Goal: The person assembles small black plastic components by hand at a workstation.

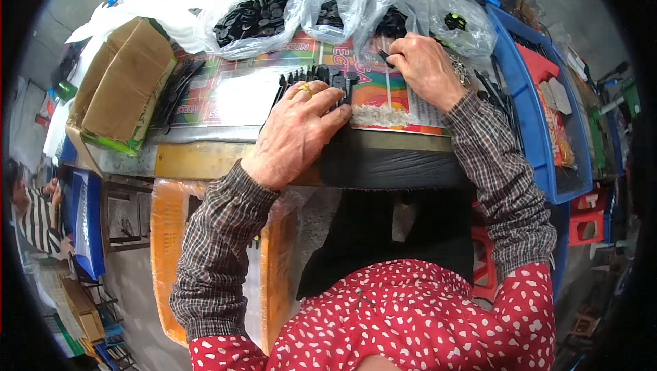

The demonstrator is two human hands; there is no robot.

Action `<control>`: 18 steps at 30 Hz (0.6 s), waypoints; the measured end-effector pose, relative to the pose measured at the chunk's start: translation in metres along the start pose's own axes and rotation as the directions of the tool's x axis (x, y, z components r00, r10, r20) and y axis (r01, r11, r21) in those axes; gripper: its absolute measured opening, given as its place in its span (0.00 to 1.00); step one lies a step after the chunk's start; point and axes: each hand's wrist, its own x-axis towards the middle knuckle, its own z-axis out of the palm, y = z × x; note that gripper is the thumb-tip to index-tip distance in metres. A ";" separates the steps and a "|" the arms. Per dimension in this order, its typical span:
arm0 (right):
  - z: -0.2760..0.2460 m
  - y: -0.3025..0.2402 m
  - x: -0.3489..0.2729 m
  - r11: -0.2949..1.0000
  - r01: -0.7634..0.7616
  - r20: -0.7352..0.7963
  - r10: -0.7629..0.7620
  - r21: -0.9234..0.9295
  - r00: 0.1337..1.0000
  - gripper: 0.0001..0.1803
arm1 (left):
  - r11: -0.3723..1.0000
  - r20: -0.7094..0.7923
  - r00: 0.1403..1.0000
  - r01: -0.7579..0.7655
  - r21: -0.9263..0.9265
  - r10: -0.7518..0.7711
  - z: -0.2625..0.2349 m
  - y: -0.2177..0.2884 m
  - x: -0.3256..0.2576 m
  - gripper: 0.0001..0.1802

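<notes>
My left hand (301,124) curls over a row of slim black plastic parts (294,78) on the work table, steadying them; its fingertips are partly hidden. Just to the right, my right hand (428,70) pinches a small dark piece (385,58), whose exact kind I cannot make out. Between the hands and the table's front edge lies a pile of tiny clear-whitish pieces (380,116). Small metal pieces (460,70) lie beside my right wrist. Behind my hands, open clear plastic bags (301,3) hold black round discs (253,18) and other small black parts (391,23).
An open cardboard box (123,83) stands at the left, with long black strips (183,90) beside it. At the right is a blue plastic crate (540,124). An orange basket (168,254) sits below the table edge. Another person (41,217) is far left.
</notes>
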 end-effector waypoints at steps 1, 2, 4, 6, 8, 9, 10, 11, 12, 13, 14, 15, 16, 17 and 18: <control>0.005 0.001 0.005 0.998 -0.005 -0.004 0.004 -0.055 1.000 0.13 | 1.000 -0.067 0.998 -0.002 0.013 0.003 -0.002 0.000 -0.003 0.15; 0.010 0.000 0.010 0.998 -0.036 -0.010 0.036 -0.049 0.999 0.14 | 0.998 -0.092 0.994 0.050 -0.032 -0.053 -0.004 -0.002 -0.008 0.17; 0.014 0.001 0.012 0.997 -0.039 0.011 0.040 -0.062 0.999 0.14 | 0.995 -0.113 0.989 0.091 -0.038 -0.094 -0.004 -0.012 -0.020 0.18; 0.019 0.000 0.013 0.990 -0.069 0.037 0.074 -0.120 0.997 0.14 | 0.991 -0.177 0.976 0.129 -0.023 -0.131 -0.012 -0.020 -0.031 0.18; 0.019 0.002 0.012 0.994 -0.078 0.008 0.079 -0.074 0.997 0.13 | 0.983 -0.212 0.960 0.182 -0.014 -0.181 -0.016 -0.029 -0.046 0.17; 0.018 0.002 0.012 0.995 -0.091 0.015 0.091 -0.049 0.996 0.12 | 0.976 -0.248 0.944 0.216 -0.026 -0.215 -0.017 -0.032 -0.052 0.16; 0.019 0.000 0.013 0.996 -0.079 0.016 0.080 -0.035 0.997 0.12 | 0.969 -0.278 0.931 0.245 0.005 -0.234 -0.022 -0.036 -0.058 0.15; 0.017 -0.001 0.012 0.995 -0.099 0.037 0.100 -0.027 0.994 0.11 | 0.968 -0.278 0.931 0.251 0.010 -0.239 -0.026 -0.040 -0.065 0.15; 0.017 -0.003 0.012 0.992 -0.121 0.057 0.122 -0.022 0.991 0.11 | 0.945 -0.309 0.905 0.324 0.053 -0.293 -0.030 -0.044 -0.074 0.13; 0.017 -0.004 0.012 0.993 -0.119 0.056 0.119 -0.018 0.991 0.11 | 0.915 -0.344 0.875 0.394 0.093 -0.341 -0.034 -0.049 -0.082 0.12; 0.015 -0.004 0.010 0.994 -0.107 0.047 0.109 -0.032 0.993 0.11 | 0.884 -0.381 0.846 0.448 0.130 -0.373 -0.034 -0.057 -0.089 0.11; 0.016 -0.004 0.009 0.995 -0.096 0.038 0.097 -0.040 0.995 0.10 | 0.844 -0.392 0.822 0.507 0.174 -0.412 -0.039 -0.064 -0.095 0.11; 0.016 -0.003 0.007 0.995 -0.084 0.020 0.085 -0.050 0.996 0.10 | 0.804 -0.392 0.800 0.558 0.207 -0.454 -0.043 -0.073 -0.100 0.10; 0.016 -0.005 0.007 0.996 -0.080 0.020 0.081 -0.045 0.997 0.10 | 0.755 -0.394 0.774 0.609 0.244 -0.496 -0.047 -0.081 -0.107 0.09; 0.012 -0.007 0.007 0.994 -0.104 0.021 0.104 -0.016 0.994 0.10 | 0.697 -0.396 0.748 0.653 0.295 -0.533 -0.051 -0.090 -0.113 0.08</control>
